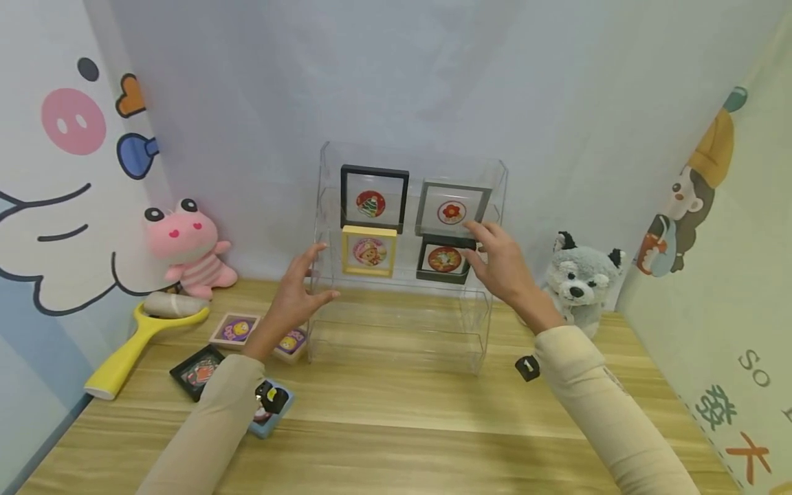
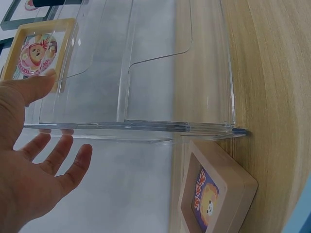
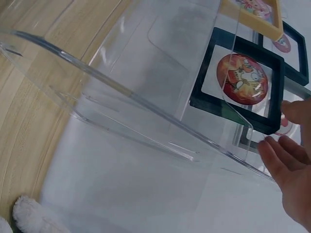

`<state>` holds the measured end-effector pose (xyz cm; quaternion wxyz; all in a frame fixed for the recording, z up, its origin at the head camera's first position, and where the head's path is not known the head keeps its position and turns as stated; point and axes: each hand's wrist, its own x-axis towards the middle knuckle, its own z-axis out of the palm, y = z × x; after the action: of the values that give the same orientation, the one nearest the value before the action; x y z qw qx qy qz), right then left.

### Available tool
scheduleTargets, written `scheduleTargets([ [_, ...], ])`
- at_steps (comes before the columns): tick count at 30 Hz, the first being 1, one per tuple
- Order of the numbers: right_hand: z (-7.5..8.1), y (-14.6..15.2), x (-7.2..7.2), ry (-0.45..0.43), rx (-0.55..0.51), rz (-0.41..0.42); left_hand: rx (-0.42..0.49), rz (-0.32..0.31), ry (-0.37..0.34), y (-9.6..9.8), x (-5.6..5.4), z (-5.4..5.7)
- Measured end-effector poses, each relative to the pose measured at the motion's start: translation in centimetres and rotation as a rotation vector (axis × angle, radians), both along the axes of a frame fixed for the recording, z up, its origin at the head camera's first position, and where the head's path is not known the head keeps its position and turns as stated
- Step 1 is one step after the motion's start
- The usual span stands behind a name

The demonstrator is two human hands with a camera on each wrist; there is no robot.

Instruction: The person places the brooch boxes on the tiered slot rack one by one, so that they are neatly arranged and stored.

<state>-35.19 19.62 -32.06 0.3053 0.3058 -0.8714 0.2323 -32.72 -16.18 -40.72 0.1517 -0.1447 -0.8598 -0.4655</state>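
A clear acrylic tiered rack point(image 1: 396, 320) holds several small picture frames. Beside its left side panel is my left hand point(image 1: 295, 292), fingers spread, with nothing in its grasp; the left wrist view has the thumb near the yellow frame point(image 2: 63, 46) and the other fingers beyond the panel. My right hand point(image 1: 504, 265) is at the rack's right side, thumb close to the edge of the dark green frame point(image 3: 274, 97) with a red round badge. Whether the thumb touches that frame, I cannot tell. Above stand a grey frame point(image 1: 427, 206) with a flower badge and a black frame point(image 1: 374, 169) with a tree badge.
Left on the wooden table point(image 1: 371, 440) lie a yellow-handled lint roller point(image 1: 126, 354), a black frame point(image 1: 196, 371), a blue frame point(image 1: 281, 412) and beige frames point(image 1: 235, 330). A pink plush point(image 1: 185, 247) and a grey plush dog point(image 1: 581, 282) flank the rack. A small black item point(image 1: 527, 368) lies right.
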Motion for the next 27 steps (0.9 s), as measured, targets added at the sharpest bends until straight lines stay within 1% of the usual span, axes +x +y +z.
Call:
scheduleTargets([
  [3, 0.0, 0.4, 0.7, 0.064, -0.068, 0.001, 0.000, 0.003, -0.001, 0.0, 0.0, 0.0],
  [6, -0.4, 1.0, 1.5, 0.117, -0.138, -0.012, -0.001, 0.002, -0.003, 0.0, -0.1, 0.1],
  [8, -1.0, 1.5, 2.1, 0.122, -0.175, -0.027, -0.002, 0.003, -0.004, 0.0, 0.0, 0.1],
  [10, -2.0, 2.0, 2.8, 0.113, -0.198, -0.054, -0.004, 0.002, -0.005, 0.0, 0.0, 0.1],
  [14, -4.5, 3.0, 4.1, 0.048, -0.210, -0.100, -0.005, 0.003, -0.004, 0.1, 0.0, 0.1],
  [20, -8.7, 3.8, 5.7, -0.098, -0.175, -0.121, -0.006, -0.001, 0.007, 0.0, -0.1, 0.0],
  [23, -10.2, 3.8, 6.1, -0.165, -0.126, -0.123, -0.006, 0.002, 0.017, 0.0, -0.1, 0.0],
  [27, -11.6, 3.7, 6.2, -0.206, -0.051, -0.141, -0.005, 0.002, 0.022, 0.0, -0.2, 0.0],
])
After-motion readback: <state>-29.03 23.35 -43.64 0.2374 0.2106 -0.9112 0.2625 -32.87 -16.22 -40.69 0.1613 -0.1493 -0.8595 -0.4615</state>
